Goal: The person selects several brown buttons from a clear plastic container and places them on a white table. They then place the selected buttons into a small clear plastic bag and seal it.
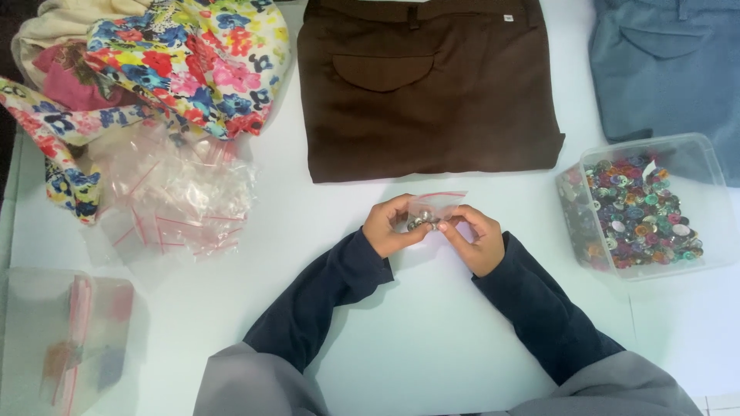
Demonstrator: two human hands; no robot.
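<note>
Left hand point(388, 226): closed on the left edge of a small clear zip bag point(434, 209), fingers curled, thumb pressed to the front of the film.
Right hand point(476, 234): pinched shut on the right side of the same bag, fingertips meeting the left hand's across it.
Zip bag: held between both grips just above the white desk point(432, 339); a few small metallic buttons point(425, 223) are seen inside, at its lower edge.
Seal: the red strip at the top is seen; whether it is pressed closed cannot be told.
Done so far: one bag is judged to be loaded with a small batch.
Left to do: a heap of empty zip bags point(173, 192) lies well to the left of the grips, and a clear tub point(697, 162) full of mixed coloured buttons stands to the right, so much is judged to remain.
Beyond the grips: folded brown trousers point(428, 85) are laid flat.
</note>
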